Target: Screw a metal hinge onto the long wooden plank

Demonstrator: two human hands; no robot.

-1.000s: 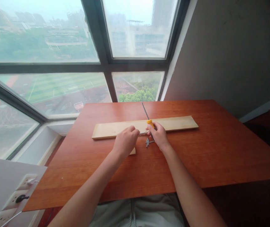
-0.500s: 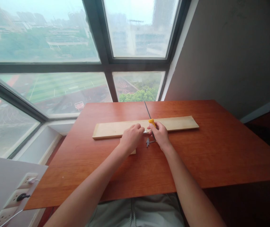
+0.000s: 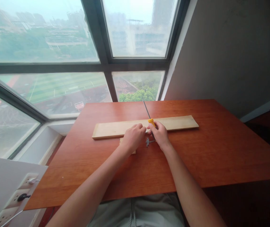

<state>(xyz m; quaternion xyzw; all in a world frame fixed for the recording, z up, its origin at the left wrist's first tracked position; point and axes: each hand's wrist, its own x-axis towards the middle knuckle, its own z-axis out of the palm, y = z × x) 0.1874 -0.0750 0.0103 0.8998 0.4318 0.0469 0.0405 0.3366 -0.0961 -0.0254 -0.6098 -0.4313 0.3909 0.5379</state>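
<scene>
My right hand (image 3: 161, 135) is closed around a screwdriver (image 3: 151, 121) with a yellow and black handle. Its long thin shaft slants away from me, over the plank and toward the table's far edge. Fingers curled, my left hand (image 3: 135, 135) meets the right one at the near edge of a long pale wooden plank (image 3: 179, 123). A small silvery piece (image 3: 146, 131) shows between the two hands, mostly hidden by the fingers. Under my left wrist lies a short wooden block (image 3: 134, 152), largely covered. Several screws (image 3: 147, 142) lie loose just below my right fingers.
The reddish-brown table (image 3: 220, 151) carries all of this. Beyond it stand large windows with dark frames (image 3: 105, 63). A grey wall (image 3: 215, 56) rises at the right. Wall sockets (image 3: 19, 197) with plugs and a cable sit at the lower left.
My left hand has shifted slightly right, closer to my right hand, and covers more of the silvery piece. The right hand and screwdriver have barely moved.
</scene>
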